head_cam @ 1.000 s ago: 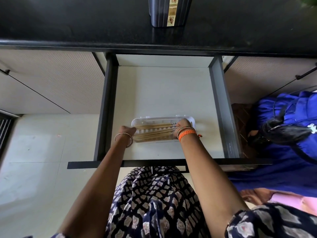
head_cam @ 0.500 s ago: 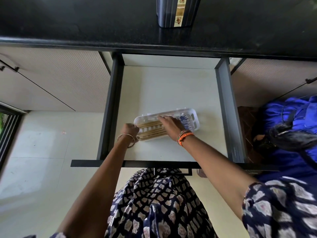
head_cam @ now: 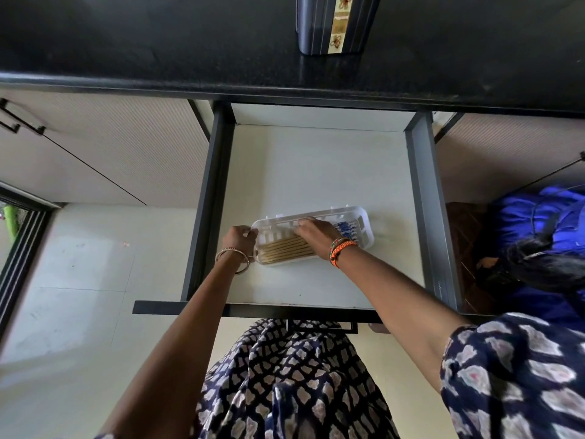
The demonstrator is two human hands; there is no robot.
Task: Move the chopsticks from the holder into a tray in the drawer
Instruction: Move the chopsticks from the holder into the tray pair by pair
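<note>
The chopsticks (head_cam: 286,248) already lie flat in the white plastic tray (head_cam: 368,231), which sits on the pale floor of the open drawer (head_cam: 316,172), toward its front and left of centre. They lie lengthwise, side by side, with the plain wooden ends toward the left and the blue-patterned ends toward the right. The left hand (head_cam: 239,239) grips the tray's left end, its fingers curled round the rim as if to steady it. The right hand (head_cam: 315,236) rests on top of the bundle with fingers fairly straight, fingertips near the far rim; it looks to be pressing or tidying the sticks, not holding one, though I cannot tell for certain what lies under the palm. Up on the black tabletop (head_cam: 158,52) stands the dark holder (head_cam: 335,23); only its lower part shows, so whether any sticks remain inside is hidden. To my eye the transfer is mostly or wholly done, and what is left is evening out the sticks, perhaps checking the holder, and maybe shutting the drawer.
</note>
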